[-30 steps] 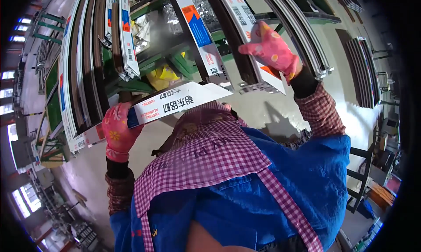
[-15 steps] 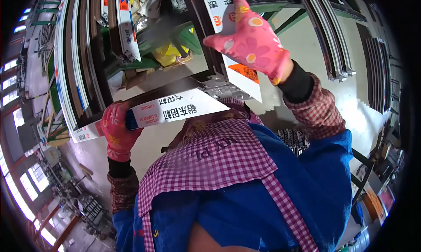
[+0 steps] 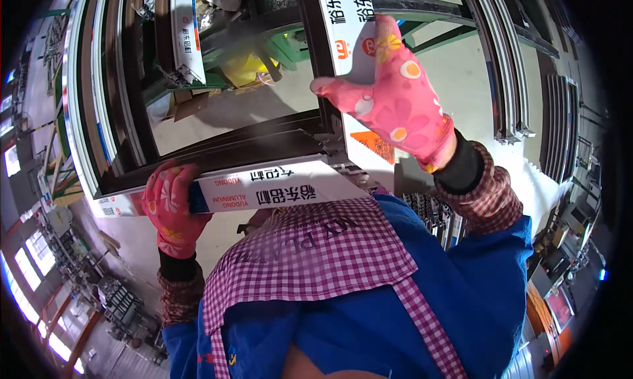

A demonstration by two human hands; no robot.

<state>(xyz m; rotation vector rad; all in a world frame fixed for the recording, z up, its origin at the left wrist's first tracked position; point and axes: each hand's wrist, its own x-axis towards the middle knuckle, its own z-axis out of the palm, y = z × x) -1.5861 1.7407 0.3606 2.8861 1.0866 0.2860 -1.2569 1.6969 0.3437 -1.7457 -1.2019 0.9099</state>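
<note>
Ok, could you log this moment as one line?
left hand: gripping near bar | right hand: thumb spread, against adjoining bar | bar ends: close, contact unclear

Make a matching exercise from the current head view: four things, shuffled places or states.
Things:
1. left hand
2. right hand
3. apron
4. orange patch

Places or states:
A. checked, worn over blue clothing
B. printed on the right-hand bar
C. curled over the near bar
D. thumb spread wide

Pairs: 1-C, 2-D, 3-A, 4-B
</note>
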